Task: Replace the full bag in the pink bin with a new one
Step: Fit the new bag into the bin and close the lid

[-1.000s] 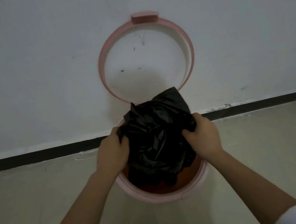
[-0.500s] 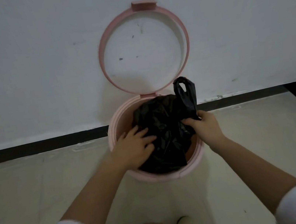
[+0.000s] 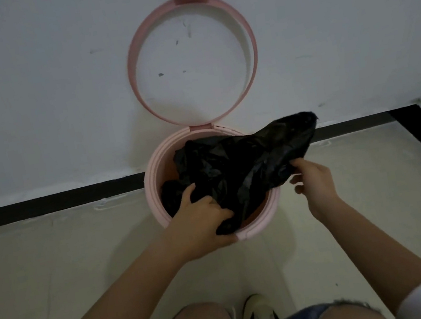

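Black bag [image 3: 243, 165] in both hands, over pink bin [image 3: 154, 195]

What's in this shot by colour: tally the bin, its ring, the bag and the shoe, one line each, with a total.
Pink: 2, the bin and its raised ring
Black: 1, the bag, held by the left hand and right hand
White: 1, a shoe
Total: 4

One pink bin [image 3: 154, 195] (ring lid [image 3: 131, 69] up), one black bag [image 3: 245, 162], two hands, one shoe [image 3: 258, 311]
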A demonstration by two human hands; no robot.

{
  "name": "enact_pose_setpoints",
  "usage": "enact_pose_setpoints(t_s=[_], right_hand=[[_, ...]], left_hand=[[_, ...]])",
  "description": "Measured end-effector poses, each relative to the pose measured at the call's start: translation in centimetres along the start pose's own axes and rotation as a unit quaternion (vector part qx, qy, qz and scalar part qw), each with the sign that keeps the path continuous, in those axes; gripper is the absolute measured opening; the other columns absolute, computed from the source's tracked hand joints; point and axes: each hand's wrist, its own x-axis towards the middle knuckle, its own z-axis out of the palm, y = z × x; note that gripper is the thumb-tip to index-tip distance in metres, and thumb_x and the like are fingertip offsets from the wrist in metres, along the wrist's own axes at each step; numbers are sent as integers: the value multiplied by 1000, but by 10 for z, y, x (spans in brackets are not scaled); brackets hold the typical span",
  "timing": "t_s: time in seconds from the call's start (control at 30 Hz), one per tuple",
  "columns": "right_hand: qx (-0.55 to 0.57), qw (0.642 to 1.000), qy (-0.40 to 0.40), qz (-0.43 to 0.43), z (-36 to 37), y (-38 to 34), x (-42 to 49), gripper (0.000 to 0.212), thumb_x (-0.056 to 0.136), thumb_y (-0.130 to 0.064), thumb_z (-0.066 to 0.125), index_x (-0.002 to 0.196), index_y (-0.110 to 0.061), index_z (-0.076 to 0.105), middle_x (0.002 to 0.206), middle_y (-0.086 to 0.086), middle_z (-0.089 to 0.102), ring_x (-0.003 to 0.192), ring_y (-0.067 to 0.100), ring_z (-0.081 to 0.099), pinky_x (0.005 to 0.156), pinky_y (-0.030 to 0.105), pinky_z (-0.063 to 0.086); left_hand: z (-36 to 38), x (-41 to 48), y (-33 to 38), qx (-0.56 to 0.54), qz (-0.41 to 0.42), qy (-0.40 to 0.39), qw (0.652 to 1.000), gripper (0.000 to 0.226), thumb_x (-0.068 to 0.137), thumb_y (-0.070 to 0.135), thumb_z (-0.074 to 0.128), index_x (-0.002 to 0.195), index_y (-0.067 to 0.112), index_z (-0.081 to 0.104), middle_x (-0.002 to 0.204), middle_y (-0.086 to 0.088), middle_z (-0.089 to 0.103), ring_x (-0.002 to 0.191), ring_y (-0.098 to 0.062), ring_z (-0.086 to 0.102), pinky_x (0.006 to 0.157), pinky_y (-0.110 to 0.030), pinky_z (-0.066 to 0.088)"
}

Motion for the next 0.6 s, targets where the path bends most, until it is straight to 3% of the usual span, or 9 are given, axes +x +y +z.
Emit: enact_pose_setpoints(t_s=[0.07,0.13,0.2,0.23,0.3,0.37,0.4,0.5,0.6], right_hand=[[-37,999,32,12,-12,4,-2,18,86,-14,55,72,-4,59,76,13,55,60,20,45,53,29,34],[-91,995,43,-20,-18,9,-10,14,84,-14,58,74,-5,54,71,13,52,59,20,44,54,29,34],[-135,973,37,-181,-16,6,-28,14,78,-8,62,72,-11,49,65,7,49,60,13,43,57,23,35],[-178,939,10,-293,-11,1,-40,14,74,-4,62,75,-13,50,69,5,51,63,9,43,61,17,35],[-347,808,-65,-472,-2,-1,-49,36,66,-4,55,100,-14,58,103,8,62,96,10,50,85,16,32],[-531,637,-116,-546,5,1,-36,59,62,-12,52,120,-17,56,140,9,49,134,23,33,103,36,20],[-586,578,-124,-554,8,2,-28,54,60,-14,56,113,-17,61,141,10,49,139,27,31,106,45,14],[-625,514,-115,-576,2,1,-12,16,58,-14,65,74,-14,67,85,5,68,103,28,64,107,54,16],[-624,509,-122,-580,-22,13,-5,8,60,-11,63,67,-15,61,64,1,59,73,26,62,95,44,29]], left_hand=[[0,-6,-2,2,40,81,996,26,85,39,56,104,30,71,88,9,70,106,-13,55,114,-57,15],[7,-10,-4,34,74,158,984,20,77,35,58,89,30,74,72,13,67,95,-10,53,103,-53,36],[13,-12,-4,35,96,182,978,23,76,34,53,86,30,74,71,12,64,93,-10,46,101,-43,31],[15,-12,-5,36,107,191,975,25,76,32,51,87,30,74,71,12,64,92,-10,46,99,-40,28],[13,-13,-5,50,131,192,971,25,74,27,56,91,30,74,73,11,65,87,-11,53,98,-37,31],[9,-15,-2,57,156,167,972,27,72,24,62,96,30,73,74,9,64,77,-13,60,89,-33,46],[7,-17,-1,48,164,151,974,29,72,23,62,98,30,73,74,8,64,72,-14,61,79,-29,50],[0,-28,-3,19,162,113,980,32,75,21,56,101,30,73,72,6,62,61,-14,60,52,-24,50],[3,-43,-19,-6,140,56,989,29,81,21,51,96,29,74,77,4,65,66,-16,65,49,-26,49]])
